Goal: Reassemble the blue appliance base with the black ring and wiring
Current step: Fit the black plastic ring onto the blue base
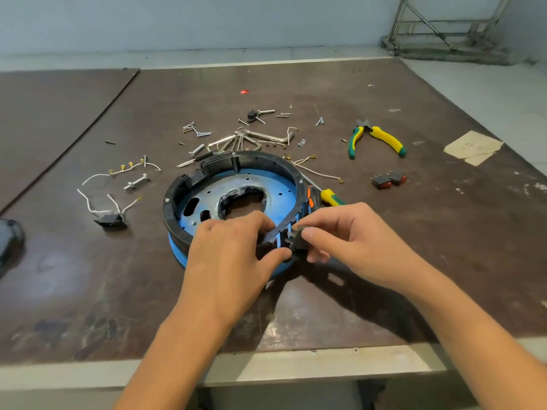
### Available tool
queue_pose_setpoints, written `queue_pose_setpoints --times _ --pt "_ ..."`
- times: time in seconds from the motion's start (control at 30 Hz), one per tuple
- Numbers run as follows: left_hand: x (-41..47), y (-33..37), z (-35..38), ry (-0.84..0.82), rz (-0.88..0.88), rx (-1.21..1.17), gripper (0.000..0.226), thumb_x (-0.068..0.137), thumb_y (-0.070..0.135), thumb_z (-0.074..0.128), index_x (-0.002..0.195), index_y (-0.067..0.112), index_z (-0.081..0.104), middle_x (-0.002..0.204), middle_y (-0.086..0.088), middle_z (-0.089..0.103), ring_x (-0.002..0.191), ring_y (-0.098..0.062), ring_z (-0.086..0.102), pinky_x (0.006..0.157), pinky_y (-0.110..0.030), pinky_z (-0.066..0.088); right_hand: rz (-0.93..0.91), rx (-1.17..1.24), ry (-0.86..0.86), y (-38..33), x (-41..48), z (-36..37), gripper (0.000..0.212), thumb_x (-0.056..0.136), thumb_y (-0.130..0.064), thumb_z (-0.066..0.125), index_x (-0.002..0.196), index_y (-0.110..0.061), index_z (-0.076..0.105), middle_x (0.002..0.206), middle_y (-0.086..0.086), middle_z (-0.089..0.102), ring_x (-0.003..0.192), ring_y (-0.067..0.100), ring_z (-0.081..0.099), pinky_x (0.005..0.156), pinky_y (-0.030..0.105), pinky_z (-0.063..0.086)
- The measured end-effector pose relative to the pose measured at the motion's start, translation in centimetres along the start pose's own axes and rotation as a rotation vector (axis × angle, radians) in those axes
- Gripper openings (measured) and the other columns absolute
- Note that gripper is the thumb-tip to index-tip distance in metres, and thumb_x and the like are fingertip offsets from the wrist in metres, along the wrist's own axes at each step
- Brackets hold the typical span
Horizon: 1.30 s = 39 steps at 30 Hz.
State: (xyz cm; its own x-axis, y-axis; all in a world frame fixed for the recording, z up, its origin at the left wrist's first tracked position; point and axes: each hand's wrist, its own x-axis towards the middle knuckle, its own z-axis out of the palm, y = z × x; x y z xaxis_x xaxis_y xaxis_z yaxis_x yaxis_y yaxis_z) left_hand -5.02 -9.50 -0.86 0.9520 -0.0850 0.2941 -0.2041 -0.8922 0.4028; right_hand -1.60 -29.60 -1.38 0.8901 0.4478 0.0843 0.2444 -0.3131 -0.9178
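- Base point(285, 192): blue, flat on the table point(325, 306), middle, a bit towards the near edge. Large irregular hole in its plate.
- Dark object point(9, 238) at the far-left edge, cut off; can't tell what it is.
- Black switch point(111, 221) with white wires lies left of the base, apart from it.
- Behind it: wire point(127, 170) with brass terminals, and a bolt point(136, 182) just beside it.
- Ring point(266, 158): black, sits on the base rim, all the way round as far as visible; near arc hidden by the hands.
- Left hand point(233, 255): fingers point(257, 220) curled over the ring's near rim from inside, thumb on the outer side. Grips the ring.
- Black part point(299, 247): small, against the ring's outer wall at the near right, between the two hands.
- Right hand point(358, 244): thumb and forefinger pinch the black part; other fingers curled under.
- Behind the base: hex keys point(236, 140) and loose screws point(198, 133), scattered.
- Screwdriver point(330, 198), yellow handle, touching the ring's right side, partly hidden behind the right hand.
- Red switches point(387, 180), two, right of the base.
- Pliers point(384, 137), yellow-green handles, spread open, far right.
- Paper scrap point(473, 147) near the table's right edge.
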Motion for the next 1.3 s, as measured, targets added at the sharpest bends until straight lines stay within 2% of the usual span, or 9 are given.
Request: queue_pose_setpoints --times 0.07,0.2,0.33,0.53,0.73,0.97,1.13,1.23,1.3 --pt "-0.1 0.0 -0.1 0.0 0.031 0.018 0.039 0.073 0.058 0.071 0.1 0.031 0.066 0.085 0.013 0.069 0.077 -0.008 0.058 0.085 -0.037 0.048 -0.038 -0.008 0.027 -0.1 0.1 0.9 0.011 0.093 -0.015 0.068 0.101 -0.012 0.074 0.081 0.003 0.075 0.066 0.014 0.071 0.063 0.03 0.06" --pt "0.4 -0.7 -0.9 -0.143 0.02 -0.098 0.065 0.063 0.067 0.072 0.116 0.03 0.063 0.102 0.009 0.072 0.094 -0.011 0.066 0.08 -0.037 0.054 -0.089 -0.111 0.076 0.0 0.3 1.4 0.016 0.084 -0.02 0.077 0.095 -0.011 0.073 0.079 -0.001 0.077 0.059 0.014 0.071 0.059 0.032 0.06" --pt "0.7 -1.1 -1.0 -0.178 0.117 -0.05 0.052 0.069 0.065 0.07 0.107 0.03 0.064 0.092 0.014 0.069 0.082 -0.006 0.063 0.072 -0.033 0.053 -0.12 -0.217 0.062 -0.1 0.6 1.4 0.022 0.075 -0.024 0.085 0.089 -0.011 0.073 0.075 -0.005 0.075 0.065 0.003 0.07 0.061 0.018 0.055" --pt "1.0 -1.3 -0.9 -0.184 0.164 -0.012 0.054 0.068 0.07 0.064 0.104 0.03 0.063 0.088 0.015 0.065 0.079 -0.005 0.059 0.068 -0.031 0.051 -0.218 -0.352 0.023 -0.3 1.1 1.1 0.019 0.078 -0.031 0.083 0.084 -0.016 0.072 0.069 -0.013 0.065 0.065 0.002 0.062 0.057 0.011 0.044" --pt "1.1 -1.6 -0.8 -0.181 0.188 0.024 0.056 0.07 0.072 0.061 0.104 0.027 0.062 0.086 0.013 0.062 0.078 -0.01 0.059 0.067 -0.033 0.049 -0.252 -0.347 -0.005 -0.3 1.4 0.8 0.017 0.083 -0.03 0.079 0.082 -0.015 0.071 0.067 -0.007 0.066 0.062 0.011 0.062 0.055 0.015 0.045" --pt "0.9 -1.7 -0.7 -0.18 0.226 0.045 0.061 0.069 0.074 0.056 0.106 0.026 0.061 0.086 0.012 0.062 0.076 -0.011 0.059 0.066 -0.035 0.051 -0.258 -0.353 0.021 -0.3 1.8 1.2 0.025 0.074 -0.035 0.086 0.076 -0.014 0.071 0.063 -0.009 0.062 0.059 0.007 0.056 0.055 0.013 0.041" --pt "1.0 -1.7 -0.7 -0.166 0.244 0.053 0.061 0.071 0.075 0.054 0.107 0.026 0.062 0.086 0.012 0.063 0.076 -0.009 0.06 0.066 -0.034 0.052 -0.244 -0.316 0.016 -0.2 1.7 1.4 0.022 0.074 -0.031 0.086 0.08 -0.015 0.071 0.065 -0.009 0.061 0.061 0.006 0.056 0.055 0.012 0.041" --pt "1.0 -1.8 -0.6 -0.155 0.258 0.073 0.06 0.071 0.073 0.055 0.108 0.026 0.061 0.086 0.01 0.066 0.076 -0.01 0.062 0.065 -0.035 0.052 -0.226 -0.337 0.096 0.1 1.7 1.9 0.03 0.07 -0.04 0.086 0.079 -0.016 0.07 0.065 -0.01 0.062 0.062 0.01 0.059 0.054 0.017 0.044" --pt "1.0 -1.8 -0.5 -0.145 0.266 0.078 0.062 0.072 0.071 0.057 0.117 0.027 0.06 0.087 0.009 0.069 0.078 -0.013 0.065 0.066 -0.036 0.053 -0.226 -0.386 0.145 0.2 1.7 2.5 0.036 0.068 -0.048 0.083 0.078 -0.017 0.065 0.065 -0.01 0.061 0.063 0.01 0.058 0.055 0.019 0.045"
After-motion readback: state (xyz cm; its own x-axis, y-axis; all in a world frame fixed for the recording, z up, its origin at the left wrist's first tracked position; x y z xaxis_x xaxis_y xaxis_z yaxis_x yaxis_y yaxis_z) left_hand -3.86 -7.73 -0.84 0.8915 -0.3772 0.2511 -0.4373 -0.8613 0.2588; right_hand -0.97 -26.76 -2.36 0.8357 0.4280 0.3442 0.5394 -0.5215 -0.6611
